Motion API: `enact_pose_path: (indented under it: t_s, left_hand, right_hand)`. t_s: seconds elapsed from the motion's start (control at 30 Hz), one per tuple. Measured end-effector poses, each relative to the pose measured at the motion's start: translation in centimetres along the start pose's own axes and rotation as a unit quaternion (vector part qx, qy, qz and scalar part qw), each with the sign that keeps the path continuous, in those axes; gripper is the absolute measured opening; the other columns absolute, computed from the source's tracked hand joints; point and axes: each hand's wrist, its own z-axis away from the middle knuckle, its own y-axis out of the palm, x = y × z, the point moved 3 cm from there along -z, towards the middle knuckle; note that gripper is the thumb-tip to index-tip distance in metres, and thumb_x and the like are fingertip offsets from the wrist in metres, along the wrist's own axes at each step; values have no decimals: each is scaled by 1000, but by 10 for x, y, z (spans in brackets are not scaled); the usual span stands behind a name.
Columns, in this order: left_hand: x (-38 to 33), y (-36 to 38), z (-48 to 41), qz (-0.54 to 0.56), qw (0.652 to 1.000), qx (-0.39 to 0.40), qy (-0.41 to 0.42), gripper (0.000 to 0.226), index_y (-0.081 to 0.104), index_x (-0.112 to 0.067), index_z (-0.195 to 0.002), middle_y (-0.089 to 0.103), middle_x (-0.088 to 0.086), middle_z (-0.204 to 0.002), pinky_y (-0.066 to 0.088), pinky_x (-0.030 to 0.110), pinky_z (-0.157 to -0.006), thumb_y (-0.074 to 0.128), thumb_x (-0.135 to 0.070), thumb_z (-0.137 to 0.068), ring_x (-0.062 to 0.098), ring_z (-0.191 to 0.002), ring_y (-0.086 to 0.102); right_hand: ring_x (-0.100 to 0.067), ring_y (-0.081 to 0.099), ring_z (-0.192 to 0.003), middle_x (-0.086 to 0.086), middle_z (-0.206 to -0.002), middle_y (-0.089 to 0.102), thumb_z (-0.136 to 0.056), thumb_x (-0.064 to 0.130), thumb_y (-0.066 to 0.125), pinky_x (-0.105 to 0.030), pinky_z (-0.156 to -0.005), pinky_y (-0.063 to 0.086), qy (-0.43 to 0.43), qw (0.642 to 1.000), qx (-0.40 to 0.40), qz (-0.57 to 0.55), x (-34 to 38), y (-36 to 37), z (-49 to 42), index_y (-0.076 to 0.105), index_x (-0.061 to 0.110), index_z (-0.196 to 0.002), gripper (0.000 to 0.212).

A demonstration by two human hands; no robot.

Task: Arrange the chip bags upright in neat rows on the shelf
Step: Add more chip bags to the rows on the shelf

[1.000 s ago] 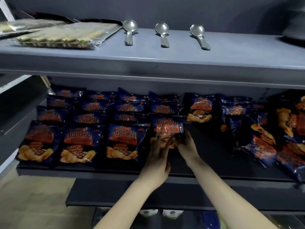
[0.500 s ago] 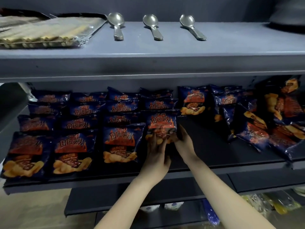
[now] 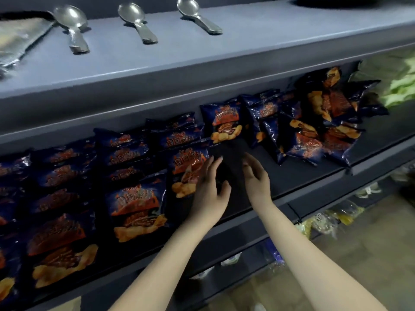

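SHELF-STOCKING, MID-ROW: A person's left hand [image 3: 208,194] lies with straight fingers on the right edge of a blue-and-orange chip bag [image 3: 186,173] that leans upright on the dark shelf [image 3: 292,173]. The right hand [image 3: 257,178] hovers just right of that bag over bare shelf, fingers loosely curled and holding nothing. The two hands are apart.

Left of the bag, rows of chip bags [image 3: 125,198] fill the shelf, the outermost cut off by the frame's left and lower edges. Behind the bag and to its right a single bag [image 3: 226,122] stands alone. Farther right a heap of bags [image 3: 318,126] lies tumbled, overlapping too much to count.

Above the bag, a grey upper shelf [image 3: 247,55] carries three metal spoons [image 3: 137,21] and a clear packet [image 3: 15,41] cropped at the left edge. Below the bag, lower-shelf goods [image 3: 332,218] are blurred beyond telling, as are pale green shapes [image 3: 402,86] far to its right.
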Motion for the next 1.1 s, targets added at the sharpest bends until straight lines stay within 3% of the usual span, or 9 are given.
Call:
enact_pose_path:
  t_s: [0.07, 0.13, 0.23, 0.3, 0.5, 0.63, 0.77, 0.97, 1.1]
  left_hand:
    - [-6, 12, -24, 40, 999, -13, -20, 58, 25, -22, -145, 20, -1, -154, 22, 27, -113, 49, -14, -92, 12, -141, 18]
    - [-13, 21, -51, 47, 998, -26, -34, 63, 19, -15, -147, 18, 4, -155, 23, 39, -115, 50, -15, -92, 16, -142, 18]
    - [-15, 32, -97, 25, 992, -50, -114, 72, 7, -9, -148, 12, 10, -155, 16, 30, -114, 51, -19, -92, 22, -142, 17]
    - [-13, 35, -127, 31, 978, -94, -185, 76, 5, -4, -148, 15, 15, -154, 19, 26, -108, 53, -21, -92, 26, -139, 22]
    - [12, 46, -186, 60, 931, -189, -306, 66, 28, -1, -139, 47, 20, -134, 44, 40, -98, 58, -28, -87, 34, -118, 51]
    - [13, 55, -197, 13, 926, -223, -305, 68, 34, -1, -135, 52, 18, -129, 47, 43, -94, 63, -35, -85, 35, -114, 54]
    - [3, 62, -195, -8, 930, -233, -283, 51, 55, -4, -117, 60, 15, -118, 46, 40, -93, 68, -38, -81, 33, -112, 56]
    - [-29, 55, -175, -58, 921, -325, -208, 49, 48, -2, -110, 56, 19, -114, 42, 30, -83, 72, -30, -77, 33, -106, 55]
    - [-59, 33, -143, -33, 918, -360, -163, 46, 44, -3, -113, 60, 5, -98, 36, 17, -69, 69, -25, -81, 19, -88, 56]
  right_hand:
    - [-1, 52, -110, 1, -131, 55, -98, 14, 44, 1, -78, 40, -2, 1000, 2, 1, 0, -15, -7, 49, 14, -135, 37]
    - [-2, 50, -115, 3, -133, 53, -98, 14, 45, -2, -82, 40, -1, 1000, 16, -8, 3, -25, -18, 47, 14, -136, 38]
    - [-6, 46, -124, 6, -135, 50, -97, 19, 47, -16, -97, 34, 15, 999, 49, -19, 9, -36, -38, 46, 20, -136, 39]
    - [-2, 43, -124, 11, -135, 48, -97, 22, 47, -17, -97, 31, 14, 996, 90, -2, 14, -41, -46, 45, 23, -138, 41]
    - [1, 40, -123, 10, -138, 46, -97, 28, 47, -13, -92, 30, 24, 980, 199, 10, 14, -55, -62, 42, 30, -138, 41]
    - [-6, 44, -126, 5, -139, 47, -97, 28, 46, -19, -100, 32, 19, 968, 247, 24, 13, -59, -73, 42, 33, -135, 39]
    - [-5, 44, -125, 5, -139, 46, -97, 29, 47, -18, -100, 31, 18, 953, 299, 34, 8, -58, -77, 42, 31, -136, 39]
    - [-5, 43, -126, 5, -138, 48, -98, 26, 46, -16, -95, 30, 28, 938, 346, 24, 3, -58, -73, 43, 29, -137, 39]
    - [-2, 41, -125, 6, -142, 43, -98, 23, 46, -7, -88, 32, 11, 940, 340, 7, 8, -54, -76, 36, 24, -141, 44]
